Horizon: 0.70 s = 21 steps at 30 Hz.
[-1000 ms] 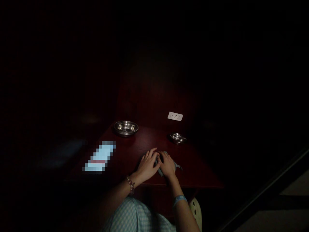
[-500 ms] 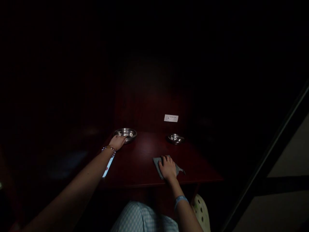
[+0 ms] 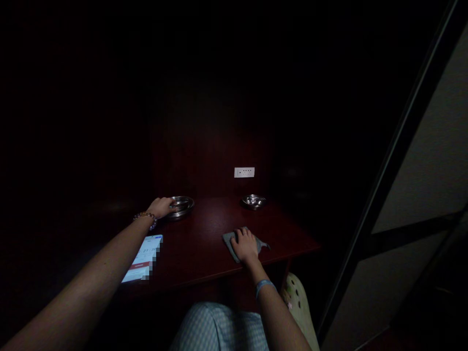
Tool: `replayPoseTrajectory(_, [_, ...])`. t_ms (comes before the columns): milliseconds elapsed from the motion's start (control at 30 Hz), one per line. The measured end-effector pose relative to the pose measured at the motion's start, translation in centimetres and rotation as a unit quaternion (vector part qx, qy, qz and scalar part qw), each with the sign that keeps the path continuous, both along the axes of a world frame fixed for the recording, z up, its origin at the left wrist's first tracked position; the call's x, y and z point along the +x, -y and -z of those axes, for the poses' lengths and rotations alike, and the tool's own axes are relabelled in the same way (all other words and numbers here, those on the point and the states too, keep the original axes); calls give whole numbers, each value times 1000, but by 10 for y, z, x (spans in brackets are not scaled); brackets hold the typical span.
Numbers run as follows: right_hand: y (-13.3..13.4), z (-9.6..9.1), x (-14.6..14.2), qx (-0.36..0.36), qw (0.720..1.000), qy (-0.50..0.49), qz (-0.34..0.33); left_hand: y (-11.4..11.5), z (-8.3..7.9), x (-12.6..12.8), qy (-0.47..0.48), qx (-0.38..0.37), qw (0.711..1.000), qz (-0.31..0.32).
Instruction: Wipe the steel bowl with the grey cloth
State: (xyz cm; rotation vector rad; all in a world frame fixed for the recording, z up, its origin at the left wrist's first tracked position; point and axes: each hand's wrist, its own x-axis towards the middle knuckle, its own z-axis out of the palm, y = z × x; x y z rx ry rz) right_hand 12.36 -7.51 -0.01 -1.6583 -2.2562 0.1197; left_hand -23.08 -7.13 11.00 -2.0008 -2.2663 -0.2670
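Note:
At the back left of the dark red table, my left hand (image 3: 161, 207) has its fingers curled over the left rim of a shiny metal bowl (image 3: 187, 206). Part of that rim is hidden by the fingers. My right hand (image 3: 245, 246) lies flat with slightly spread fingers on a grey cloth (image 3: 228, 240) close to the front edge. The cloth is spread on the tabletop, a loose corner sticking out to the right. Below my left wrist, a phone (image 3: 146, 253) lies with its screen lit, partly covered by the forearm.
A second, smaller metal bowl (image 3: 253, 201) stands at the table's back right. Above it a white socket plate (image 3: 244, 172) is set in the back wall. A pale clog (image 3: 298, 302) shows below the table (image 3: 204, 243) at right, beside a dark-framed panel (image 3: 409, 185).
The view has shifted and tilted. My left hand has slid from the front of the bowl's rim to its left side, and more of the phone shows. My right hand stays on the cloth.

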Motion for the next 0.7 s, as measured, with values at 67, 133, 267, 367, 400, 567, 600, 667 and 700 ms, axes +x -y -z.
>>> replayPoseTrajectory(67, [0,1,0,0,1000,-3,2,-1,-1,-2,13,23,1000,3])
replayPoseTrajectory(133, [-1,2,0,4,1000,-4,4,-1,-3,-1,18,48,999,15])
replayPoseTrajectory(267, [0,3,-3,25,1000,-5,7,-1,-9,16,12,95,993,72])
replayPoseTrajectory(367, [1,3,-4,42,999,-7,15,3,-6,44,-24,166,973,159])
replayPoseTrajectory(400, [1,1,-2,47,999,-4,20,6,-3,57,-32,191,962,195])
replayPoseTrajectory(567, [-5,-12,20,139,989,-26,-38,34,26,125,-79,235,900,357])
replayPoseTrajectory(600, [-7,-15,25,143,985,-76,-52,41,33,137,-94,238,883,393])
replayPoseTrajectory(667, [-8,-20,33,120,956,-266,-39,54,46,155,-121,257,851,441])
replayPoseTrajectory(700, [-7,-22,36,96,920,-377,-39,60,51,161,-130,274,837,456])
